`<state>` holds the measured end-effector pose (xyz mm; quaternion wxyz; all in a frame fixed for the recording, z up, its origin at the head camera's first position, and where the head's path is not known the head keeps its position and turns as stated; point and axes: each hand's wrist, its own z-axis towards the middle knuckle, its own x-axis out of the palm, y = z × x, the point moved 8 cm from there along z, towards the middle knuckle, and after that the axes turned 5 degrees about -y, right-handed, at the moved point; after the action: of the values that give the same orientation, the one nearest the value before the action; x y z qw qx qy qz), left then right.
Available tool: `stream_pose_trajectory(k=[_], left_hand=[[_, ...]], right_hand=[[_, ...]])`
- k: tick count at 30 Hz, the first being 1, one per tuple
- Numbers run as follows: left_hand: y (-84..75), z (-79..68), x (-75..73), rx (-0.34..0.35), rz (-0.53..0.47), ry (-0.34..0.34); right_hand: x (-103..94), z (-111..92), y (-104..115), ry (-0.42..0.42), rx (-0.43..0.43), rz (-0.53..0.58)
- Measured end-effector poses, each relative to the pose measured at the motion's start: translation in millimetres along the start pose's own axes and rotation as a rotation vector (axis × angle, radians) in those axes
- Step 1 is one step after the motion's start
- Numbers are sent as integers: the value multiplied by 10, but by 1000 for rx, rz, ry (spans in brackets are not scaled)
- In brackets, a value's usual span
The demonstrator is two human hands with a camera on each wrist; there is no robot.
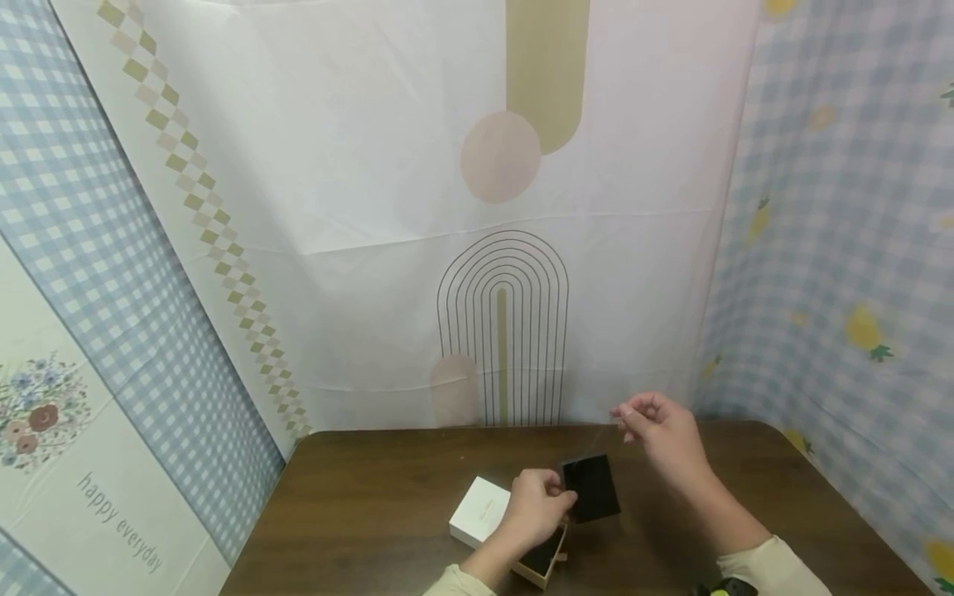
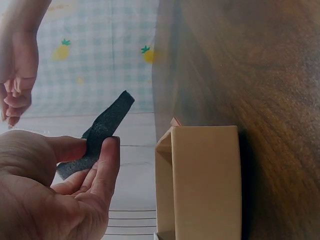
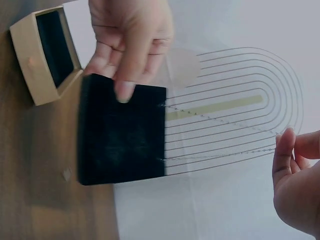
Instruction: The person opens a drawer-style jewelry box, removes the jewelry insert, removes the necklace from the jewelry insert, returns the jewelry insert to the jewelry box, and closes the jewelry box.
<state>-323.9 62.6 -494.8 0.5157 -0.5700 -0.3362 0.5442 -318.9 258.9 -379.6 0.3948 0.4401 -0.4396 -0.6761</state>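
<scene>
My left hand (image 1: 538, 507) pinches a thin black jewelry pad (image 1: 594, 490) between thumb and fingers, above the table. In the right wrist view a fine chain necklace (image 3: 220, 119) runs from two spots on the pad's edge, its strands drawn taut to a point. There my right hand (image 1: 663, 437) pinches it between thumb and fingertips, up and to the right of the pad. Under the left hand lies a white box sleeve (image 1: 477, 511) with a tan drawer (image 3: 31, 60) slid partly out; its inside is black.
The brown wooden table (image 1: 365, 497) holds the box near its front. Behind it hangs a white patterned cloth (image 1: 373, 314), with checked cloths at both sides. A small pale fleck (image 3: 66, 174) shows on the table in the right wrist view.
</scene>
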Motion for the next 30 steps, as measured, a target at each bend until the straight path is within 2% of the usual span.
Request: stream_pose_trajectory(k=[17, 23, 30], left_hand=[[101, 18, -64, -50, -22, -10], [141, 33, -95, -58, -18, -34], [167, 34, -125, -44, 33, -45]], right_hand=[[-238, 125, 344, -73, -117, 121], [-274, 138, 451, -84, -147, 260], [-318, 158, 517, -102, -181, 394]])
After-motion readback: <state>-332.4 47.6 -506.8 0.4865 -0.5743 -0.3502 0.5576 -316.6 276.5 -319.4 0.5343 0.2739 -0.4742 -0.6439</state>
